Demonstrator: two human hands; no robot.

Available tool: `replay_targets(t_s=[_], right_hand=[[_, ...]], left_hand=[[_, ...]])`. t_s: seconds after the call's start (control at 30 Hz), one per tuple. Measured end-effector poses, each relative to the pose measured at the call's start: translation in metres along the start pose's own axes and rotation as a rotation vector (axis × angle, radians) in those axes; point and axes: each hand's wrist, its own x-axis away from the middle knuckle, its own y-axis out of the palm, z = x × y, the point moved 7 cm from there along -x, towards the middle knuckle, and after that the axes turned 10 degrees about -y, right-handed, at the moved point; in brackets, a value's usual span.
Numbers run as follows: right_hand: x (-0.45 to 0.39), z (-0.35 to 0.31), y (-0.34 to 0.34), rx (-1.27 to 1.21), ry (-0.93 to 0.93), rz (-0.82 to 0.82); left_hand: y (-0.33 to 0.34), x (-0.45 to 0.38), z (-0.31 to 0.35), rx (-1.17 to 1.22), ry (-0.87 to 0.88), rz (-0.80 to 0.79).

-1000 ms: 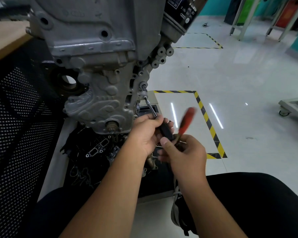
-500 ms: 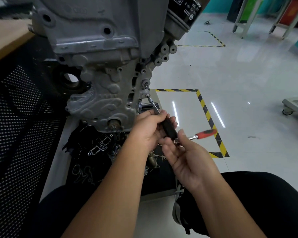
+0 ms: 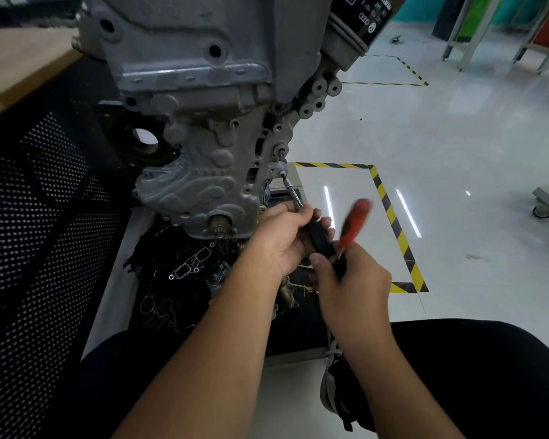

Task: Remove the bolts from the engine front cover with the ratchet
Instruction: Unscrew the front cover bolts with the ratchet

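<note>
Swung upward since half a second ago, the ratchet (image 3: 351, 229) now points its blurred red handle up and to the right, where before it lay nearly flat toward the right. Both hands sit in almost the same spot as then. The left hand (image 3: 286, 239) has its fingers (image 3: 314, 217) curled round the dark grip of the extension bar (image 3: 293, 194), whose thin metal shaft runs up and left to a bolt (image 3: 282, 175) on the right edge of the engine front cover (image 3: 203, 185). The right hand (image 3: 352, 280) lies just near of the left one, touching it, and its fingers are wrapped about the ratchet head at the near end of that dark grip, the thumb (image 3: 320, 261) pressed on top. The grey cast cover hangs at the lower front of the engine block (image 3: 187, 58), left of the hands. Beneath it a dark tray (image 3: 171, 296) holds loose gaskets and small parts. To the right, yellow and black tape (image 3: 393, 223) marks a rectangle on the pale glossy floor (image 3: 457, 137).
</note>
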Motion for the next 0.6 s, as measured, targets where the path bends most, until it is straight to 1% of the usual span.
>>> replay_targets(t_s=[0.03,0.07,0.1,0.13,0.17,0.2,0.23,0.27,0.3,0.33,0.37,0.4,0.43,0.47,0.5,0.53,0.57,0.6], right_hand=[[0.001,0.000,0.000,-0.043,-0.009,0.001],[0.002,0.005,0.003,-0.154,0.089,-0.001],[0.008,0.009,0.011,-0.333,0.239,-0.049],[0.015,0.008,0.019,-0.616,0.436,-0.071],[0.020,0.004,0.023,-0.791,0.564,-0.052],[0.017,0.002,0.022,-0.822,0.577,-0.055],[0.012,0.000,0.016,-0.663,0.478,-0.079],[0.003,-0.001,0.010,-0.418,0.337,-0.092],[-0.001,-0.005,0.004,-0.152,0.187,-0.052],[-0.002,-0.010,-0.001,0.047,0.042,-0.021],[0.000,-0.007,0.000,0.087,-0.017,-0.015],[-0.002,-0.005,-0.001,0.063,-0.011,-0.012],[0.000,0.002,0.004,-0.111,0.132,-0.007],[0.008,0.005,0.013,-0.345,0.269,-0.060],[0.014,0.008,0.018,-0.571,0.408,-0.064],[0.014,0.010,0.021,-0.702,0.493,-0.067],[0.011,0.010,0.020,-0.700,0.460,-0.077],[0.008,0.010,0.015,-0.599,0.383,-0.049]], left_hand=[[0.000,0.000,0.000,0.003,0.000,0.002],[0.001,0.001,0.000,0.015,-0.002,-0.001],[0.002,0.002,0.000,0.027,-0.005,-0.009],[0.003,0.003,0.000,0.033,-0.009,-0.024],[0.004,0.003,0.000,0.035,-0.013,-0.043],[0.005,0.004,-0.001,0.043,-0.022,-0.063],[0.005,0.004,-0.002,0.054,-0.037,-0.075],[0.005,0.003,-0.003,0.058,-0.051,-0.078],[0.004,0.003,-0.003,0.050,-0.054,-0.070],[0.003,0.003,-0.003,0.039,-0.049,-0.055],[0.002,0.002,-0.003,0.029,-0.040,-0.038],[0.001,0.002,-0.003,0.028,-0.031,-0.025],[0.001,0.002,-0.003,0.036,-0.023,-0.015],[0.001,0.002,-0.002,0.050,-0.018,-0.010],[0.001,0.002,-0.002,0.056,-0.016,-0.009],[0.001,0.002,-0.003,0.058,-0.020,-0.002],[0.001,0.003,-0.004,0.062,-0.023,0.012],[0.002,0.003,-0.005,0.068,-0.022,0.032]])
